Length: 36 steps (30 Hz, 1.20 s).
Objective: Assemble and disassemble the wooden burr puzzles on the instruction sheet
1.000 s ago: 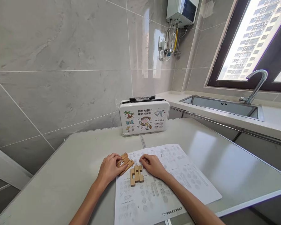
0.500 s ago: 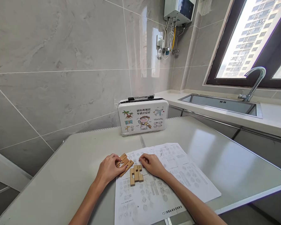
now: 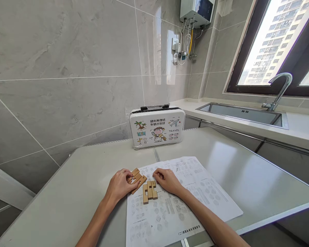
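My left hand (image 3: 120, 184) is closed over a group of notched wooden puzzle pieces (image 3: 139, 180), thumb along the near side and fingers at the far side. These pieces lie slanted at the paper's left edge, partly covered by the fingers. Just right of them, a second group of notched wooden puzzle pieces (image 3: 149, 192) lies side by side on the printed paper sheet (image 3: 190, 199). My right hand (image 3: 167, 180) rests on the sheet beside that second group, its fingers curled in. Nothing shows in its grasp.
A white carry case (image 3: 157, 128) with cartoon prints stands upright at the back of the light table (image 3: 98, 171), near the tiled wall. To the right are a counter with a sink (image 3: 242, 113) and a faucet (image 3: 280, 91). The table's right edge is rounded.
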Each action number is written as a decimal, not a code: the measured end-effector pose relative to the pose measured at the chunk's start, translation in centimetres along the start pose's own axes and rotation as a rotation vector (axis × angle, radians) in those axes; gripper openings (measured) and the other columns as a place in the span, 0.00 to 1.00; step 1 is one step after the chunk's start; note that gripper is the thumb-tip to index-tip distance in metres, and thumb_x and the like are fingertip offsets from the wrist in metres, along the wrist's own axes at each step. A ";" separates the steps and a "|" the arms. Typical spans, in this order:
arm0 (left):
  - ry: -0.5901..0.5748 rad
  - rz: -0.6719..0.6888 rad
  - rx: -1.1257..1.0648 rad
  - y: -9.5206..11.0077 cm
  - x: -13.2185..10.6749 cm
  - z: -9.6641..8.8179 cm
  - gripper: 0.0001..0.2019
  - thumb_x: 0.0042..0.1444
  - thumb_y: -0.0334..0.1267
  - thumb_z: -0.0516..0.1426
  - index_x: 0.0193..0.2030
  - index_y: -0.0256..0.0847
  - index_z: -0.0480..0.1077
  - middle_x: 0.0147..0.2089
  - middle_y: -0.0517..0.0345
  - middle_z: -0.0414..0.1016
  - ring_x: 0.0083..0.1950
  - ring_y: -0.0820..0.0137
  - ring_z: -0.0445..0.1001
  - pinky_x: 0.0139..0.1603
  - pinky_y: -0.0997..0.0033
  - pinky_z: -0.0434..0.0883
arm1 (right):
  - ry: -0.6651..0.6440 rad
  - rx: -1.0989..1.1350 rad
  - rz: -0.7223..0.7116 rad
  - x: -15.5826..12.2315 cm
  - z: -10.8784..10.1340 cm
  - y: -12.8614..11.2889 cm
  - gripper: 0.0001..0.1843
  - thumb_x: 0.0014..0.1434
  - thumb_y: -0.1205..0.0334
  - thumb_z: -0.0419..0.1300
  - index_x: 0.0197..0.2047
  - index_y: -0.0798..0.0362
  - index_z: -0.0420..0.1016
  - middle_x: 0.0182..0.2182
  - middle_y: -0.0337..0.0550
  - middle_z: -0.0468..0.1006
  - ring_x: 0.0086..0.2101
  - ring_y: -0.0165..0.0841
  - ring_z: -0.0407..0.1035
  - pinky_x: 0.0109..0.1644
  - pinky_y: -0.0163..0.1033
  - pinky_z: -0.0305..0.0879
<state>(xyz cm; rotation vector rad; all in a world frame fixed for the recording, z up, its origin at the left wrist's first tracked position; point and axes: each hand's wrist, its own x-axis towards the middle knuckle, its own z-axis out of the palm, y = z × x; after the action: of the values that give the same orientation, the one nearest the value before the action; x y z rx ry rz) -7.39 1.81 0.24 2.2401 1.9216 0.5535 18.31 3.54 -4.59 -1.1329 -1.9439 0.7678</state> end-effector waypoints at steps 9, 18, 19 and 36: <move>0.022 -0.029 -0.047 1.0 0.0 -0.9 0.14 0.57 0.52 0.58 0.33 0.46 0.78 0.45 0.56 0.82 0.46 0.59 0.79 0.44 0.64 0.71 | 0.005 -0.010 0.003 0.0 0.0 0.0 0.12 0.68 0.59 0.55 0.35 0.49 0.77 0.23 0.36 0.77 0.25 0.32 0.69 0.33 0.34 0.60; -0.066 0.042 -0.067 0.7 -0.5 -0.7 0.27 0.48 0.60 0.63 0.49 0.45 0.72 0.51 0.52 0.78 0.49 0.56 0.76 0.48 0.61 0.71 | 0.007 -0.025 0.002 0.1 0.0 -0.1 0.12 0.68 0.58 0.55 0.35 0.50 0.77 0.23 0.36 0.77 0.25 0.32 0.69 0.33 0.35 0.60; -0.078 0.069 -0.068 0.6 -0.5 -0.6 0.28 0.46 0.58 0.64 0.51 0.45 0.71 0.52 0.50 0.77 0.51 0.54 0.75 0.51 0.60 0.70 | 0.008 -0.026 0.003 0.1 0.0 -0.1 0.13 0.68 0.58 0.55 0.35 0.50 0.77 0.24 0.36 0.77 0.25 0.32 0.69 0.33 0.35 0.60; -0.155 0.022 -0.034 1.5 -1.0 -1.0 0.23 0.46 0.52 0.62 0.48 0.48 0.68 0.45 0.54 0.79 0.42 0.56 0.78 0.39 0.64 0.68 | 0.007 -0.020 0.004 0.0 0.0 0.0 0.12 0.68 0.58 0.55 0.35 0.49 0.77 0.23 0.36 0.77 0.25 0.32 0.69 0.33 0.35 0.60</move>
<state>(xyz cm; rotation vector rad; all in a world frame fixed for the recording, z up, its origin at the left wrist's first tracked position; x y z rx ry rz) -6.47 0.44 1.45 2.2148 1.8016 0.3986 18.33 3.56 -4.55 -1.1499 -1.9479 0.7469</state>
